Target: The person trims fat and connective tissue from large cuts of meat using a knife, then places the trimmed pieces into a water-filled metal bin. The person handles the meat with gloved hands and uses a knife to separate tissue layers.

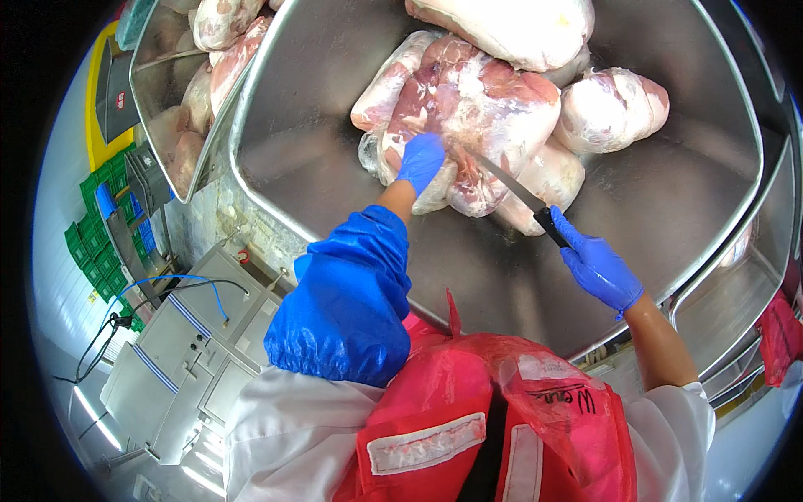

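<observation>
A large cut of raw meat (pixel 493 100), pink with white fat, lies on other pieces inside a deep steel bin. My left hand (pixel 422 159), in a blue glove, is closed on the near left edge of this cut; its fingertips are partly hidden. In my right hand (pixel 598 266), also blue-gloved, is the black handle of a knife (pixel 514 186). The blade slants up and left, and its tip meets the meat just right of my left hand. Clear plastic film (pixel 369 152) shows at the cut's left side.
The steel bin's (pixel 284 213) rim runs between my body and the meat. More pieces (pixel 613 110) lie to the right, with a big pale one (pixel 523 29) behind. A second bin (pixel 180 197) of meat stands at left. Green crates (pixel 104 217) and a steel cabinet (pixel 180 360) are beyond it.
</observation>
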